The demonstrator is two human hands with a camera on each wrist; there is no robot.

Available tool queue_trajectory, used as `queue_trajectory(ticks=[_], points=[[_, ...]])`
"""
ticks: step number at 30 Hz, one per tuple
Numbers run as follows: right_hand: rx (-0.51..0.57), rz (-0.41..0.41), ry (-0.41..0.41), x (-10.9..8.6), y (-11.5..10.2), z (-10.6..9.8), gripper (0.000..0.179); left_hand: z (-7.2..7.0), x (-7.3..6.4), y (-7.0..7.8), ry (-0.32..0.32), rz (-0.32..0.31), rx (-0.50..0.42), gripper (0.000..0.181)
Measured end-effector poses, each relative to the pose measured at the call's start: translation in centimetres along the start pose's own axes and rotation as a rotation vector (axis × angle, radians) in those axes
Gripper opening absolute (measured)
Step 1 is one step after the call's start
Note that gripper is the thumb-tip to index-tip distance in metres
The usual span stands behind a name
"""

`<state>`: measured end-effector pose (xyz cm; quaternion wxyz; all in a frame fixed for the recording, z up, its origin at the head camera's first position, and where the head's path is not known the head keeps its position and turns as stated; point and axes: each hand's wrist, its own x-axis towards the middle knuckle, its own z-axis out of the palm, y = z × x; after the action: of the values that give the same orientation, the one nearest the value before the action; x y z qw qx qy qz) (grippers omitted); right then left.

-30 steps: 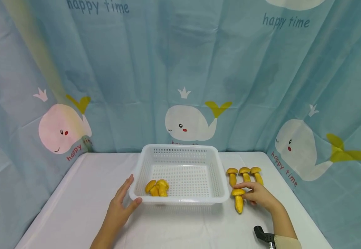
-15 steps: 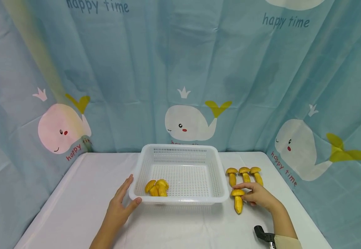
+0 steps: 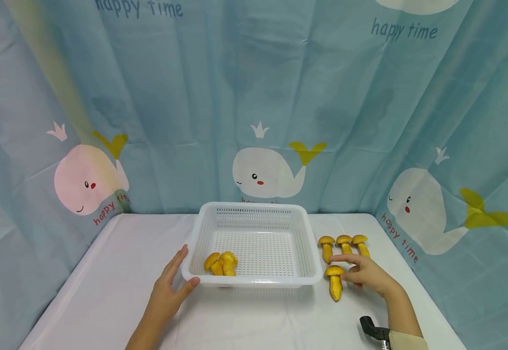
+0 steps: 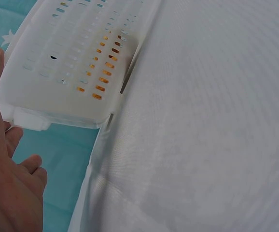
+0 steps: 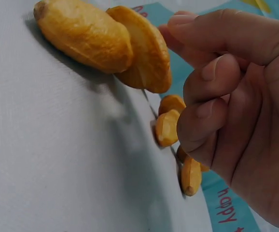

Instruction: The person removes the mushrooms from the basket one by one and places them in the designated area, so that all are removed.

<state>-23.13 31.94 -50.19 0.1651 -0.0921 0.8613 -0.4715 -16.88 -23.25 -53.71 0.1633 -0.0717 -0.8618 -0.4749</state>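
A white perforated plastic basket [image 3: 254, 281] stands on the table with two yellow mushrooms [image 3: 228, 265] in its near left corner. My left hand [image 3: 166, 291] rests at that corner, fingers along the left side and thumb touching the front rim; its fingers look fairly straight. To the right of the basket lies a yellow mushroom [image 3: 335, 283], cap away from me, stem toward me. My right hand [image 3: 365, 274] is beside its cap, index finger raised above it and thumb close to the cap edge. In the right wrist view the mushroom [image 5: 86, 38] lies on the cloth, not gripped.
Three more yellow mushrooms [image 3: 326, 249] lie in a row beyond my right hand, stems toward me. White cloth [image 3: 245, 321] covers the table. A blue curtain [image 3: 183, 97] with whale prints closes off the back and sides. A black wrist mount [image 3: 374, 330] sits at my right wrist.
My right index finger has lifted off the near mushroom's cap, and the hand has shifted slightly to the right. The left hand and basket have stayed put.
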Motion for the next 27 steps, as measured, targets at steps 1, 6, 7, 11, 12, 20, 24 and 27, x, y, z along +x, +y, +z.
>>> queue_trajectory(ticks=[1,6,7,11,12,20,24,27], points=[[0.004,-0.001,0.012,-0.1,-0.2,-0.1,0.054,0.0,0.0,0.0,0.001,0.001,0.0,0.085],[0.018,-0.036,0.075,-0.3,-1.2,-0.2,0.051,0.0,0.1,0.0,0.004,-0.004,0.01,0.085],[0.02,-0.046,0.089,-0.4,-1.4,-0.3,0.051,0.0,0.1,0.0,0.004,-0.006,0.013,0.085],[0.043,-0.099,0.122,-0.8,-2.4,-0.3,0.05,0.1,0.0,0.0,-0.001,-0.01,0.013,0.085],[0.048,-0.122,0.127,-0.9,-2.7,-0.3,0.049,0.1,0.0,0.0,-0.003,-0.01,0.014,0.085],[0.073,-0.286,0.157,-1.9,-5.2,-0.3,0.044,0.0,-0.1,0.2,-0.005,-0.01,0.002,0.085],[0.066,-0.336,0.174,-2.5,-6.8,0.1,0.042,0.0,0.0,0.1,-0.005,-0.018,0.012,0.085],[0.065,-0.356,0.182,-2.6,-8.0,0.6,0.042,0.0,0.0,0.1,-0.007,-0.023,0.01,0.085]])
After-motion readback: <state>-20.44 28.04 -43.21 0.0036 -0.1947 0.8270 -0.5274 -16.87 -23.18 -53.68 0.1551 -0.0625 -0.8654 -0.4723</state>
